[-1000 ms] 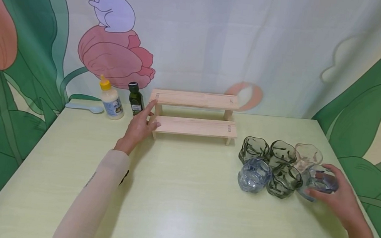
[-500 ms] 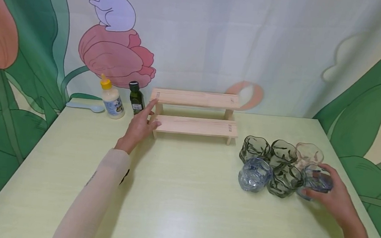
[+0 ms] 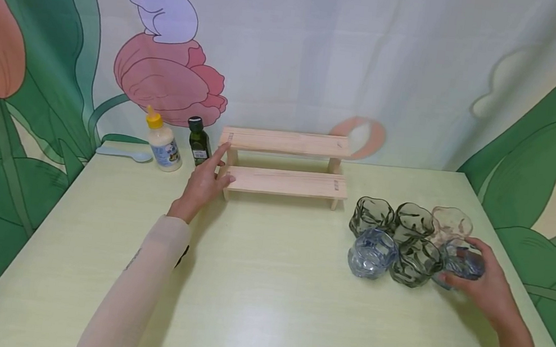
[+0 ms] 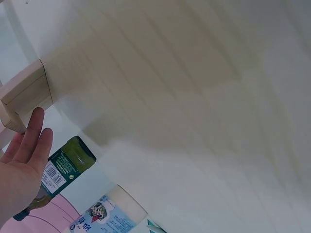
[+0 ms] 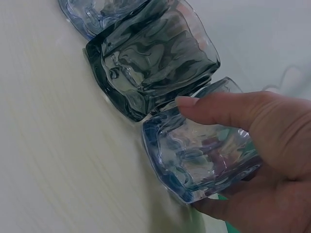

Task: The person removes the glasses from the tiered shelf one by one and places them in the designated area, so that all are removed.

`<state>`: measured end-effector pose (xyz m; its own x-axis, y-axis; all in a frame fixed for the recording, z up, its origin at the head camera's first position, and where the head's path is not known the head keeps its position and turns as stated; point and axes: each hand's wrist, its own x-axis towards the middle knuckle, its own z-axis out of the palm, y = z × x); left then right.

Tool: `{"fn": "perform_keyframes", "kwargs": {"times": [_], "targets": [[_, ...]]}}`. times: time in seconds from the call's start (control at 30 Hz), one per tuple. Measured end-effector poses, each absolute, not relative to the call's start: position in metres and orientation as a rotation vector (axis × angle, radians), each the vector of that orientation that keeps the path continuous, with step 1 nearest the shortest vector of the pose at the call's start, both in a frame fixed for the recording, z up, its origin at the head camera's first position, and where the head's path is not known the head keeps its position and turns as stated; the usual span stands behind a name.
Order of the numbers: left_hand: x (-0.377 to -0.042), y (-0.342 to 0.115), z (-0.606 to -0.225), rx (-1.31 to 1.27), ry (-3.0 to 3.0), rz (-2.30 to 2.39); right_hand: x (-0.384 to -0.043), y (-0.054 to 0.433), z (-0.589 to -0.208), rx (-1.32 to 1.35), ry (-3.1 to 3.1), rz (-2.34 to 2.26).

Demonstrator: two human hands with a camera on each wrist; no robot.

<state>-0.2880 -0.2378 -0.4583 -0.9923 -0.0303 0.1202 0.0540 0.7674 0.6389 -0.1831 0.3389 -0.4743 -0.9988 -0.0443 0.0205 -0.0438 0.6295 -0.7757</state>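
Note:
My right hand (image 3: pixel 492 289) grips a clear blue glass cup (image 5: pixel 199 150) with a wavy wall, thumb on one side and fingers on the other. That cup stands at the right front of a cluster, close beside a smoky grey glass (image 3: pixel 416 261). On the left, my left hand (image 3: pixel 201 185) touches the left end of a two-tier wooden rack (image 3: pixel 287 183). Its fingers (image 4: pixel 34 136) are extended along the rack's side. Just behind this hand is a small dark green bottle (image 3: pixel 199 145) with a black cap, partly hidden by it.
Another blue glass (image 3: pixel 372 254) stands at the cluster's front left, with two more grey glasses (image 3: pixel 371 217) and a pale pink glass (image 3: pixel 451 221) behind. A yellow-capped bottle (image 3: pixel 165 147) and a light blue spoon (image 3: pixel 124 154) are at the table's back left, before a printed curtain (image 3: pixel 290 56).
My right hand has shifted the blue glass slightly left, closer to the grey glass. The left hand stays at the rack's left end.

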Motion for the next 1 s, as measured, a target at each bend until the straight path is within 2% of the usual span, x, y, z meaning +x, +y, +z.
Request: {"fn": "perform_keyframes", "kwargs": {"times": [0.37,0.57,0.77,1.0], "targets": [[-0.289,-0.237,-0.460,-0.033,-2.843,-1.058,-0.174,0.342,-0.465,-0.030,2.751,-1.366],[-0.290,-0.235,-0.461,-0.043,-2.848,-1.061,-0.167,0.342,-0.443,-0.070,2.883,-1.133],[-0.290,-0.238,-0.462,-0.057,-2.849,-1.054,-0.172,0.322,-0.410,-0.186,3.047,-1.085],[-0.289,-0.246,-0.461,0.004,-2.925,-1.013,-0.196,0.282,-0.384,-0.321,3.080,-1.054]]}}
